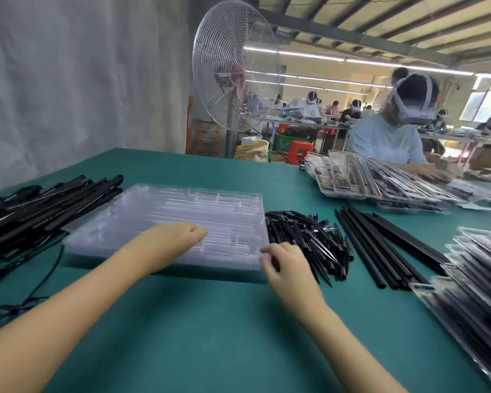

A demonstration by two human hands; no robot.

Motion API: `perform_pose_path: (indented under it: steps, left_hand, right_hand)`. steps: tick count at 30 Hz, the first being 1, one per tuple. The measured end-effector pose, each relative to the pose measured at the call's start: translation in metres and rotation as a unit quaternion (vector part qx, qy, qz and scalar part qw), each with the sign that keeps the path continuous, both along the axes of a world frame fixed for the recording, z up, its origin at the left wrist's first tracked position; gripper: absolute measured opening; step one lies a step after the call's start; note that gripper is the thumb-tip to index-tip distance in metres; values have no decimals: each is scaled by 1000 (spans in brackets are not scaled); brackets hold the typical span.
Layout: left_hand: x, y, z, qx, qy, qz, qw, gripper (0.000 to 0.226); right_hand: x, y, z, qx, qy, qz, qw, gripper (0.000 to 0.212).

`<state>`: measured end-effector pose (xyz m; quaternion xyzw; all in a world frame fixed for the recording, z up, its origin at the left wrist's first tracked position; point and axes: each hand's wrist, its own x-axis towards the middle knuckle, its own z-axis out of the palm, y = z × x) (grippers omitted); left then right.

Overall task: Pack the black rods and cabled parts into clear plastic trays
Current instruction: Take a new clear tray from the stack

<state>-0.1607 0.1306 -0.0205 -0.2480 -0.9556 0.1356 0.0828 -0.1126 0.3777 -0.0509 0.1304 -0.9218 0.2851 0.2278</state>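
**TRAY SEPARATION AHEAD OF LOADING**

Head view. Set on a green-covered worktable [210, 321] in a long workshop, with a white wire-caged pedestal fan [236, 83] behind and another person [389, 137] seated across.

- Centre: stack of clear moulded plastic trays [165, 211], not yet loaded.
- Left of it: heap of black rods with cables [40, 205].
- Just right of it: pile of short black pointed parts [309, 239], then a row of long plain black rods [380, 245].
- Far right: filled clear trays [479, 293].

Left hand [170, 239]: laid on top of the stack. Fingers foreshortened, so cannot tell whether straight or curled.

Right hand [284, 265]: fingertips curled onto the near right corner of the stack, apparently pinching the rim.

Step judged: freeing the top tray.

Next: hold the stack down, peel one tray clear, set it on bare table, then seat rods in the grooves.

Hard to make out: tray count, groove layout, exact right-hand contact (motion blur).

Cut off: filled trays at the right edge, cable ends at the left.
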Motion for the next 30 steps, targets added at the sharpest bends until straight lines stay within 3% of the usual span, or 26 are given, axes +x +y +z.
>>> perform_pose_path:
  steps: [5, 8, 11, 15, 18, 24, 30]
  left_hand:
    - [3, 5, 3, -110, 24, -34, 993, 29]
    - [1, 7, 8, -117, 8, -29, 993, 15]
    - [0, 9, 14, -94, 2, -34, 995, 15]
    - [-3, 11, 18, -36, -15, -41, 998, 12]
    - [-4, 16, 19, 87, -62, -29, 994, 16]
    - [-11, 30, 17, 210, -132, -29, 968, 16]
    - [-22, 45, 7, 286, -147, -22, 947, 10]
  right_hand:
    - [-23, -35, 1, 88, -50, -25, 995, 25]
    - [-29, -30, 5, -35, -94, 4, 995, 21]
    - [-33, -28, 13, -58, -148, 21, 987, 19]
    - [-37, -25, 26, -98, -261, 41, 959, 19]
    - [-41, -27, 33, -79, -292, 36, 953, 18]
    - [-48, -35, 29, -55, -264, -8, 963, 19]
    - [-53, -40, 19, -18, -167, -49, 985, 20]
